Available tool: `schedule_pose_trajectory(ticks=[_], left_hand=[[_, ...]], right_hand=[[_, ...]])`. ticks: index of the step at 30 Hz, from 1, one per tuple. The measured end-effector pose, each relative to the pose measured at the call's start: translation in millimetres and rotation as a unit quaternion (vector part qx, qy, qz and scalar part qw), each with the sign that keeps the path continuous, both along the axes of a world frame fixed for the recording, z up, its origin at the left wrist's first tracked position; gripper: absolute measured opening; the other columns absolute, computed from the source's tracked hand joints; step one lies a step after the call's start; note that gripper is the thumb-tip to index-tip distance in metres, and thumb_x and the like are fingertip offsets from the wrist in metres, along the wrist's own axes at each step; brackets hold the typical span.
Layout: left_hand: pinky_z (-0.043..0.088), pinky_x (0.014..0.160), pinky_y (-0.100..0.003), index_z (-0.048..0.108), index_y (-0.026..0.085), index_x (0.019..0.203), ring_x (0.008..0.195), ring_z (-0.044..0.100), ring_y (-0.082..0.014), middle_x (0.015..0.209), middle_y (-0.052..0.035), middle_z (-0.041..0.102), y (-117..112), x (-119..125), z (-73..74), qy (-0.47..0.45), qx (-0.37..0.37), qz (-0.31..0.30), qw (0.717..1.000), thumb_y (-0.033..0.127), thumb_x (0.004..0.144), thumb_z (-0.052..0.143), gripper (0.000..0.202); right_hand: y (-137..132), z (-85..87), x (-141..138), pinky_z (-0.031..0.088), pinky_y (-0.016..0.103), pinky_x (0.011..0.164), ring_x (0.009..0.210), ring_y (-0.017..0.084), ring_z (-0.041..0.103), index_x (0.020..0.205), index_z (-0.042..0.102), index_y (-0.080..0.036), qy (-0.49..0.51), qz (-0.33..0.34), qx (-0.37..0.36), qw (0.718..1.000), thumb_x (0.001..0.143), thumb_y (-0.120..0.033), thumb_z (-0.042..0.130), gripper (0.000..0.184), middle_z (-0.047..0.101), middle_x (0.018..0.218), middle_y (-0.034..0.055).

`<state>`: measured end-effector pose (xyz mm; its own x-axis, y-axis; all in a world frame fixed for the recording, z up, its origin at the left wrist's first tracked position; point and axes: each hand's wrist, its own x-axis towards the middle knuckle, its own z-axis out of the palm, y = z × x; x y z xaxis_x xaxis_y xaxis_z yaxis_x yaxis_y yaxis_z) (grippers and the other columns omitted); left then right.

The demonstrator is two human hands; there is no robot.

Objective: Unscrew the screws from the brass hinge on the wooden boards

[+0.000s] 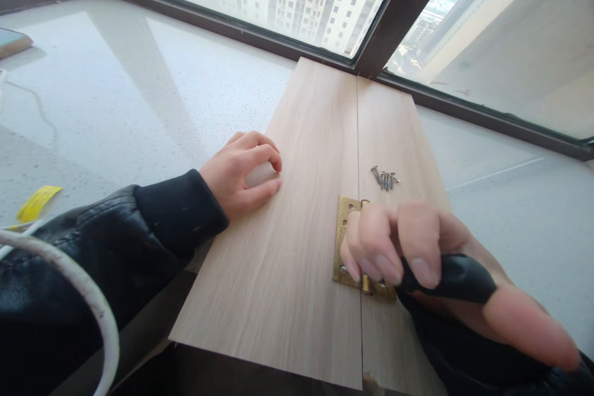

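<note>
Two light wooden boards lie side by side on a white windowsill, joined at a seam. A brass hinge lies across that seam near the front. My right hand is closed round a black tool handle just over the hinge, hiding most of it. My left hand rests at the left board's edge, fingers curled loosely with nothing seen in them. A small heap of screws lies on the right board just beyond the hinge.
The white stone sill stretches left and right of the boards. A dark window frame runs along the back. A white cable curves at the lower left, near a yellow tag. A flat object sits far left.
</note>
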<state>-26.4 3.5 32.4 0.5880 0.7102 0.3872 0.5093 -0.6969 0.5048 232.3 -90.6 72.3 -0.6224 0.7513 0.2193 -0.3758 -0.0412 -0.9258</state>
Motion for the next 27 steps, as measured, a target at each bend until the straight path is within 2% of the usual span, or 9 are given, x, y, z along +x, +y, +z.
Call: schedule_pose_trajectory(ticks=[3,7,9,12,15,17,20,23,27], left_hand=[[0.047,0.099,-0.044,0.065,0.018,0.092,0.105,0.059,-0.0252,0.109,-0.0089,0.064,0,0,-0.4,0.000,0.002,-0.001,1.000,0.028,0.085,0.060,0.013],[0.047,0.099,-0.044,0.065,0.018,0.092,0.105,0.059,-0.0252,0.110,-0.0093,0.064,1,0,-0.6,0.000,0.005,-0.002,1.000,0.028,0.085,0.059,0.014],[0.047,0.100,-0.043,0.065,0.018,0.092,0.105,0.059,-0.0249,0.110,-0.0087,0.064,0,0,-0.5,0.000,0.005,-0.001,1.000,0.028,0.085,0.059,0.013],[0.047,0.100,-0.043,0.065,0.018,0.092,0.105,0.059,-0.0247,0.110,-0.0089,0.064,0,0,-0.5,0.001,0.004,-0.001,1.000,0.029,0.085,0.060,0.014],[0.047,0.100,-0.044,0.065,0.018,0.092,0.105,0.059,-0.0248,0.110,-0.0091,0.064,0,0,-1.0,0.000,0.005,0.000,1.000,0.028,0.085,0.059,0.013],[0.047,0.100,-0.044,0.064,0.019,0.091,0.105,0.059,-0.0249,0.110,-0.0086,0.064,0,0,-1.4,0.000,0.004,0.002,1.000,0.028,0.085,0.059,0.013],[0.047,0.099,-0.045,0.064,0.019,0.091,0.105,0.059,-0.0250,0.110,-0.0084,0.064,0,0,-1.5,-0.002,0.003,0.002,1.000,0.029,0.085,0.059,0.013],[0.047,0.099,-0.045,0.064,0.019,0.091,0.105,0.059,-0.0249,0.109,-0.0082,0.064,0,0,-1.0,-0.001,0.002,0.002,1.000,0.029,0.085,0.059,0.013],[0.047,0.100,-0.045,0.064,0.018,0.091,0.105,0.059,-0.0256,0.109,-0.0090,0.064,0,0,-0.5,-0.004,0.000,0.002,1.000,0.029,0.084,0.060,0.013]], right_hand=[[6,-6.0,8,0.043,0.033,0.076,0.087,0.019,0.056,0.100,0.075,-0.025,-0.032,-0.006,0.061,0.998,0.075,-0.052,0.084,0.037,0.054,0.097,0.0036],[8,-6.7,9,0.048,0.034,0.076,0.078,0.018,0.057,0.112,0.077,-0.028,-0.044,-0.017,0.099,0.994,0.077,-0.058,0.080,0.047,0.059,0.087,0.0034],[6,-4.4,4,0.051,0.035,0.077,0.072,0.016,0.058,0.121,0.073,-0.029,-0.033,-0.033,0.111,0.993,0.087,-0.057,0.071,0.044,0.063,0.079,0.0028],[0,2.2,-5,0.053,0.037,0.074,0.063,0.015,0.057,0.131,0.066,-0.033,-0.027,-0.004,0.060,0.998,0.104,-0.047,0.047,0.036,0.062,0.068,0.0007],[-9,9.3,-14,0.048,0.033,0.066,0.053,0.013,0.044,0.120,0.071,-0.029,-0.011,0.017,-0.028,0.999,0.108,-0.046,0.031,0.045,0.045,0.056,-0.0031],[-14,11.9,-16,0.042,0.033,0.064,0.053,0.013,0.036,0.106,0.070,-0.026,-0.009,-0.010,-0.093,0.996,0.103,-0.059,0.037,0.047,0.038,0.056,-0.0045],[-15,11.4,-13,0.039,0.034,0.066,0.055,0.013,0.036,0.100,0.063,-0.026,-0.015,-0.042,-0.140,0.989,0.090,-0.070,0.056,0.046,0.042,0.060,-0.0053],[-8,7.3,-4,0.043,0.035,0.069,0.068,0.016,0.051,0.097,0.068,-0.024,-0.017,-0.038,-0.052,0.998,0.089,-0.058,0.068,0.035,0.056,0.078,0.0002],[1,3.4,2,0.048,0.036,0.074,0.084,0.019,0.059,0.101,0.078,-0.022,-0.024,-0.013,0.035,0.999,0.088,-0.053,0.070,0.035,0.056,0.093,0.0052]])
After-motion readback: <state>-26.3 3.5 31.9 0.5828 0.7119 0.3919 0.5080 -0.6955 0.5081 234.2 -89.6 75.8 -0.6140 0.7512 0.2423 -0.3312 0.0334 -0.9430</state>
